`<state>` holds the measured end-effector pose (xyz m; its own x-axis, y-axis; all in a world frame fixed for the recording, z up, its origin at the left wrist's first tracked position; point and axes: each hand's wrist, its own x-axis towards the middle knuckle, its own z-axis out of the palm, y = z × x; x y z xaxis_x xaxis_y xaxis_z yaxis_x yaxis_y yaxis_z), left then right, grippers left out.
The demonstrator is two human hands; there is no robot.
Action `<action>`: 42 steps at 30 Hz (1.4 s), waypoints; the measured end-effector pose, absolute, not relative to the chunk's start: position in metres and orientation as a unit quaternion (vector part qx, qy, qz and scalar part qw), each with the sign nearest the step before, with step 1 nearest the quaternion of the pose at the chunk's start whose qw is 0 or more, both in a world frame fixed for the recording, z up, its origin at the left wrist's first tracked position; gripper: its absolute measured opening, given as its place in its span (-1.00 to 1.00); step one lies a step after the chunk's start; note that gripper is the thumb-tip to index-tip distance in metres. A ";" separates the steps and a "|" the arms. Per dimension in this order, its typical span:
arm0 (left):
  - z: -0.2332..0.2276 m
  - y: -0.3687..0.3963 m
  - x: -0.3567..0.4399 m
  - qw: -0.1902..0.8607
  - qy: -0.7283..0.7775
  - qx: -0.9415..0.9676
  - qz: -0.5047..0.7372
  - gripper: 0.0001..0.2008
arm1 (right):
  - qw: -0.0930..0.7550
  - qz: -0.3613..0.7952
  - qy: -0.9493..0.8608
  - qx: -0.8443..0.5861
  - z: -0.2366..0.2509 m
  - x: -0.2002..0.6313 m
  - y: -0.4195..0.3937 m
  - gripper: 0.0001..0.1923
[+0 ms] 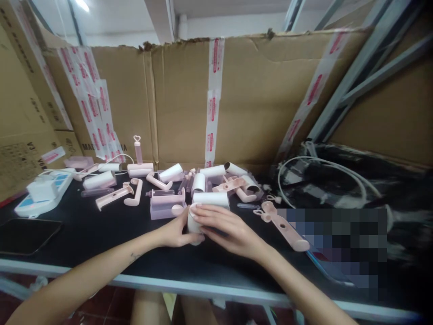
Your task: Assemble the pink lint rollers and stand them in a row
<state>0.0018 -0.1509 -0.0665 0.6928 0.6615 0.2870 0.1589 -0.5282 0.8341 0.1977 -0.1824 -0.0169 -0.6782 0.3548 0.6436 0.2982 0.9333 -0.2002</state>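
Observation:
Over the middle of the black table, my left hand (176, 229) wraps its fingers and thumb round a white tube (194, 225), held roughly upright. From the other side my right hand (228, 227) lies against the same tube, its fingers reaching across the upper part; they hide much of it. Just behind the hands is another white tube (211, 199), lying on its side. To the left of it sits a pink holder with a translucent lilac block (166, 209). A pink bracket-like part (287, 232) lies to the right of my right hand.
More white tubes (171, 172) and pink brackets (113, 197) lie scattered along the back. A white power strip (43, 194) with cables and a dark phone (29, 235) are at left. A cardboard wall (182, 104) closes the back; black plastic (321, 180) and a cable sit at right.

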 end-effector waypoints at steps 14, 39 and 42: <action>0.001 -0.093 -0.058 0.097 0.333 0.927 0.142 -0.78 | 0.426 0.105 -0.874 -0.210 -0.026 0.185 -0.182 -0.59; 0.016 -0.102 -0.057 0.149 0.334 0.921 0.135 -0.70 | 0.495 0.087 -0.803 -0.321 -0.016 0.198 -0.188 -0.61; 0.029 -0.120 -0.051 0.177 0.301 0.913 0.210 -0.67 | 0.550 0.067 -0.771 -0.315 -0.014 0.201 -0.189 -0.59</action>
<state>-0.0514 -0.1197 0.0285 0.7307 0.6240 0.2769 0.4749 -0.7560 0.4504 0.2006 -0.1895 -0.0140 -0.1967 0.5586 0.8058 0.4109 0.7931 -0.4495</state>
